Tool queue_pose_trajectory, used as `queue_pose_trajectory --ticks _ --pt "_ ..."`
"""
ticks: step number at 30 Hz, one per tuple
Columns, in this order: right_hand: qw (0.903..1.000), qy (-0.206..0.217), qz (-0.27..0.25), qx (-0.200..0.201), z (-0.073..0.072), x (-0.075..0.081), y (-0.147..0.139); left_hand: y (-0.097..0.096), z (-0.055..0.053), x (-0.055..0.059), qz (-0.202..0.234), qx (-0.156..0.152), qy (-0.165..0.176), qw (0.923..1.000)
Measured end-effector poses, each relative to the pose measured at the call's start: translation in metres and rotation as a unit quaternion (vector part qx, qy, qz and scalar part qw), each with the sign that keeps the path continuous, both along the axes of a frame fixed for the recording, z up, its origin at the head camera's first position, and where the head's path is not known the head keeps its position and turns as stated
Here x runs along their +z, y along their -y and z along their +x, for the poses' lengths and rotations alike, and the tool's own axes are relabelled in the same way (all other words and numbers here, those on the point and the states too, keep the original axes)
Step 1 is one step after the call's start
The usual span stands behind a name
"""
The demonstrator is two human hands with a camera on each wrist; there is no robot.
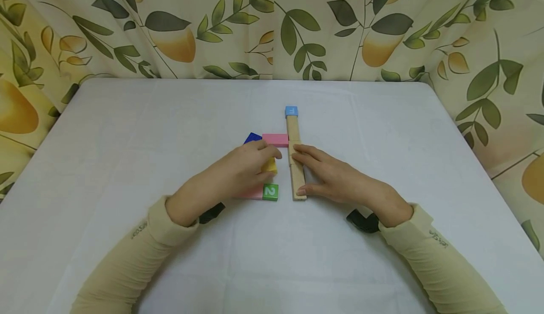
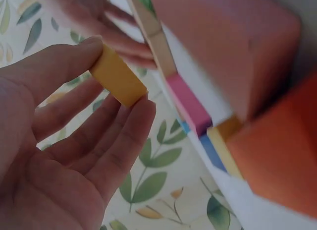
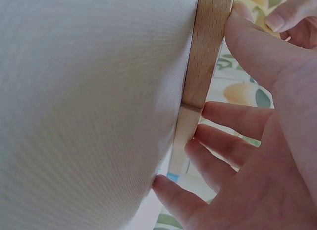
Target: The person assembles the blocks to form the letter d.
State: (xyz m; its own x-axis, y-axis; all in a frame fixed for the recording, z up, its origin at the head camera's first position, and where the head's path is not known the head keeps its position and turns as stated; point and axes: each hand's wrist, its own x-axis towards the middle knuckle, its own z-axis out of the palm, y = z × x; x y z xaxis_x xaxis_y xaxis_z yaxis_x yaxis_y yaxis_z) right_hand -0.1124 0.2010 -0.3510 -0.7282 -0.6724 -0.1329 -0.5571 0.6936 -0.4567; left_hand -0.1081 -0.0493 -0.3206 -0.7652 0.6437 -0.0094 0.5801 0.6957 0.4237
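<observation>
My left hand [image 1: 244, 163] pinches a yellow block [image 2: 119, 79] between thumb and fingertips. In the head view that block [image 1: 269, 166] shows partly behind the hand, over the gap in the layout. On the other side, my right hand [image 1: 335, 174] rests its fingertips and thumb along a straight row of plain wooden blocks [image 3: 205, 51], its fingers extended. A light blue block [image 1: 291, 111] caps the row's far end. A pink block [image 1: 275, 139] reaches from the row toward a dark blue block [image 1: 252, 137], which the left hand partly covers.
Nearest me lie a green block [image 1: 270, 192] marked 2 and a lighter pink block [image 1: 251, 192]. An orange block [image 2: 282, 145] and another yellow block [image 2: 228, 141] appear in the left wrist view. White cloth covers the table [image 1: 170, 111]; a leaf-patterned curtain [image 1: 238, 26] hangs behind.
</observation>
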Motion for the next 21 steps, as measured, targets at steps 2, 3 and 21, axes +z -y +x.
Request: queue_pose_trajectory --ticks 2,3,21 --pt "1.0000 0.001 0.000 0.000 0.000 0.000 0.000 -0.004 0.002 -0.001 -0.011 -0.007 0.003 0.9999" --pt "1.0000 0.001 0.000 0.000 0.000 0.000 0.000 -0.006 0.003 -0.001 -0.016 -0.011 0.003 0.9998" --pt "1.0000 -0.007 0.001 0.003 0.000 0.000 -0.001 -0.025 0.018 -0.013 -0.031 -0.064 -0.004 0.9975"
